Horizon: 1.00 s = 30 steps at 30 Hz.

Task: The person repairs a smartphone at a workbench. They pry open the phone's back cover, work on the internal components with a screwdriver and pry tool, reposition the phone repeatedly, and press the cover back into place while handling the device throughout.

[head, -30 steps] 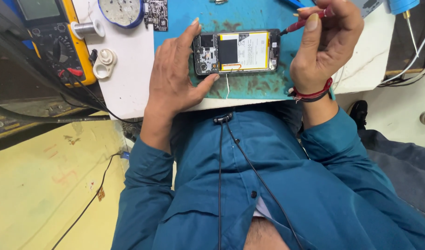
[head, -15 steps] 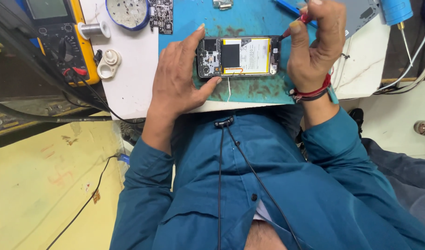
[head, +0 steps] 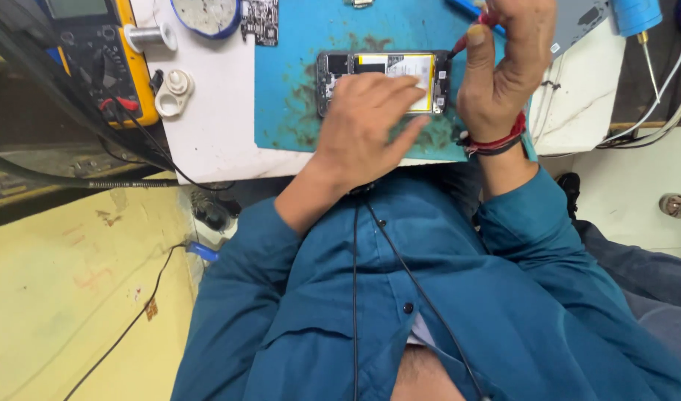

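An opened phone (head: 385,70) with its back off, showing a yellow-and-white battery, lies on a blue mat (head: 296,67) on the white bench. My left hand (head: 362,122) rests flat over the phone's near side, fingers spread across it. My right hand (head: 503,67) is closed around a red-tipped probe (head: 470,33), whose tip touches the phone's right end. A red band circles my right wrist.
A yellow multimeter (head: 95,52) with leads stands at the bench's left. Beside it are a solder spool (head: 151,33), a white round part (head: 175,89), a round blue-rimmed dish (head: 207,15) and a small circuit board (head: 260,21). Cables (head: 667,89) hang at the right.
My left hand has slid to the right, now covering the middle of the phone. The view shifted, and my right hand still holds the probe at the phone's right end.
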Tool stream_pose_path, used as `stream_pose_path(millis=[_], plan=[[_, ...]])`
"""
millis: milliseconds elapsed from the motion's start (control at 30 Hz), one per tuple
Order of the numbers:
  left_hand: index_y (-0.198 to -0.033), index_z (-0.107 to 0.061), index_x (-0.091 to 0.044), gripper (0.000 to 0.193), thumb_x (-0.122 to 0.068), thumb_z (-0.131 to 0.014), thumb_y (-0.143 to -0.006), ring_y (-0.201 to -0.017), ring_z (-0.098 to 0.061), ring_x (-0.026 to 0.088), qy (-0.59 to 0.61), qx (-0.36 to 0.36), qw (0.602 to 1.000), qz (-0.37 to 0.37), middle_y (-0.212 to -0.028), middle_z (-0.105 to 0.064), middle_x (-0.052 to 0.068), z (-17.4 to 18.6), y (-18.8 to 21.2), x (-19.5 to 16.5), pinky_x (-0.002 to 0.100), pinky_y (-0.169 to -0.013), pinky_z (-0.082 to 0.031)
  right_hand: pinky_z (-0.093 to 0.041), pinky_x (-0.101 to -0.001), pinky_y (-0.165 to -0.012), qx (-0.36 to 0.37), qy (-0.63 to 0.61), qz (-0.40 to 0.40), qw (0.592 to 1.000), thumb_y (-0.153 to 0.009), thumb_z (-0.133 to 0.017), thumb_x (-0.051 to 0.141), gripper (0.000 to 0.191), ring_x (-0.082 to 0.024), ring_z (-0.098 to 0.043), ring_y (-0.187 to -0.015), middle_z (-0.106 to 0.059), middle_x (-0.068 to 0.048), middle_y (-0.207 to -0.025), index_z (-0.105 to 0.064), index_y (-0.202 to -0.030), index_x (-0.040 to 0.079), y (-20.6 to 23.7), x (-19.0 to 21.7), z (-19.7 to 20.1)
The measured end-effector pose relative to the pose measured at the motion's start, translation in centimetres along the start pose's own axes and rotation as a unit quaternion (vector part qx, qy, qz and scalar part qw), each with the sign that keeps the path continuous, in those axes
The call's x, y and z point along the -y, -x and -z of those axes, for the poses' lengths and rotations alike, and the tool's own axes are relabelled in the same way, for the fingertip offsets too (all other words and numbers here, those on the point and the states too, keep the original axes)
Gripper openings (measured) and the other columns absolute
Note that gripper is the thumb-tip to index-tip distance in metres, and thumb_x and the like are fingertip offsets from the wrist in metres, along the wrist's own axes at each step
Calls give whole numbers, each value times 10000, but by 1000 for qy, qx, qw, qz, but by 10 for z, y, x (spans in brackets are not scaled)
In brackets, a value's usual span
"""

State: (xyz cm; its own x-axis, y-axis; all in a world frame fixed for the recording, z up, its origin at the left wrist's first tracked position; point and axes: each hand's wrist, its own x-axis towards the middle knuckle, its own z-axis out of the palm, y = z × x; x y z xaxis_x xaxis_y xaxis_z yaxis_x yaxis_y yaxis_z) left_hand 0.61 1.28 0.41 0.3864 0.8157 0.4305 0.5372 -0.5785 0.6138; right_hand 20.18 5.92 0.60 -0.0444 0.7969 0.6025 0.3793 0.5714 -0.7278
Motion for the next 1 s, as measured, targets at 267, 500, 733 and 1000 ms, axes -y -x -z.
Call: stream_pose_path(millis=[267, 500, 733, 1000], plan=[[-1187, -689, -52, 284, -192, -760, -950, -1102, -578, 235, -56, 25, 996, -69, -1288, -641, 34, -12, -2, -2, 401, -952, -434, -570, -347, -812, -11, -21, -14, 1000, -1187, -509, 19, 243, -174, -646, -997, -597, -107, -1258, -541, -1425, 54, 11, -10, 2], [-1190, -689, -61, 279, -202, -756, -958, -1121, -574, 236, -42, 29, 997, -61, -1302, -638, 32, -12, -1, 0, 397, -956, -434, -576, -310, -757, -15, -50, -17, 998, -1195, -522, 57, 269, -160, -623, -989, -557, -80, -1266, -506, -1461, 91, 12, -15, -1], [-1184, -685, -73, 279, -212, -762, -954, -1124, -577, 234, -32, 39, 997, -52, -1303, -644, 28, -11, -1, 0, 398, -957, -432, -571, -314, -759, -42, -158, -41, 986, -1193, -497, 46, 322, -115, -626, -985, -629, -65, -1226, -481, -1510, 101, 14, -28, -3], [-1205, -691, -69, 307, -220, -770, -949, -1134, -578, 237, -32, 39, 997, -50, -1328, -640, 34, -10, -1, 0, 397, -965, -434, -556, -297, -796, -13, -27, -16, 999, -1188, -527, 22, 276, -153, -627, -997, -571, -88, -1263, -533, -1457, 81, 17, -15, 1]])
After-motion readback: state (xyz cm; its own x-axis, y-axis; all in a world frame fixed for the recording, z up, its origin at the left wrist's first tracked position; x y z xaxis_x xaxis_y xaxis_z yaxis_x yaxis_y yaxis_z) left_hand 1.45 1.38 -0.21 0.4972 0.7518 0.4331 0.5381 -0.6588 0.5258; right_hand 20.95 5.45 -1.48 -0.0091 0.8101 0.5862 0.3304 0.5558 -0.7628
